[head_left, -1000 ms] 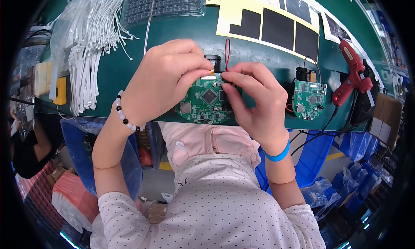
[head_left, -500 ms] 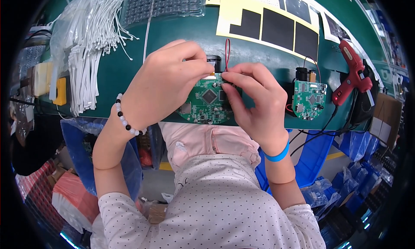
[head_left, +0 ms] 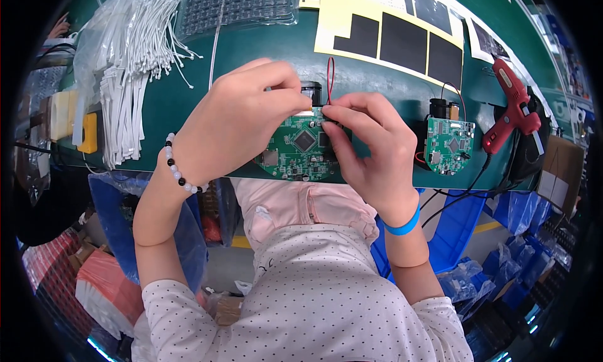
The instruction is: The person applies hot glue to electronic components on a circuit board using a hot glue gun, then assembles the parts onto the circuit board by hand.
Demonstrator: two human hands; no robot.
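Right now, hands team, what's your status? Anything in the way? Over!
Left fingers at green circuit board's top edge. Right fingers at its upper right. Red wire loop stands close by, possibly in the way.

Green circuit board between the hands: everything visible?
The green circuit board is component side up at the near edge of the green table, its lower edge rounded. A square dark chip is set diagonally mid-board, a silvery metal part lies lower left, and a white connector is at the top; small components dot the rest. The left hand is at the connector; the right hand appears to touch the upper right. Hands hide part of its outline.
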